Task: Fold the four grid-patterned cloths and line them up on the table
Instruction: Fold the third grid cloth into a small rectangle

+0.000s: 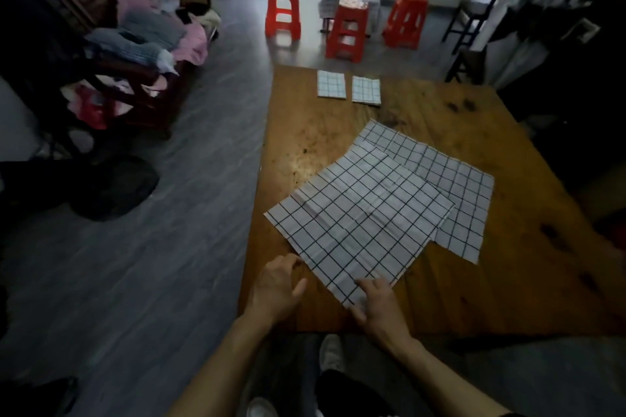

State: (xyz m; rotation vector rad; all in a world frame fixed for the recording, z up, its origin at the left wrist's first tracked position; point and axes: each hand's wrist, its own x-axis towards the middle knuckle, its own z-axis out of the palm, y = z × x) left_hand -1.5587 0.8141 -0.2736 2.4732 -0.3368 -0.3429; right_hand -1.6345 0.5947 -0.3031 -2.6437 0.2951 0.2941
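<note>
Two white cloths with a black grid lie spread flat on the wooden table (474,298). The top cloth (359,216) overlaps the lower cloth (450,193), which sticks out to the right and back. Two folded grid cloths sit side by side at the far left of the table, the left one (331,84) beside the right one (366,90). My right hand (379,304) rests on the near corner of the top cloth, fingers pressing its edge. My left hand (277,284) hovers at the cloth's near left edge, fingers curled, holding nothing that I can see.
The table's left edge drops to a grey floor. Several red plastic stools (345,31) stand beyond the table's far end. A dark wooden bench piled with clothes (142,40) is at the left. A black chair (474,26) stands at the far right.
</note>
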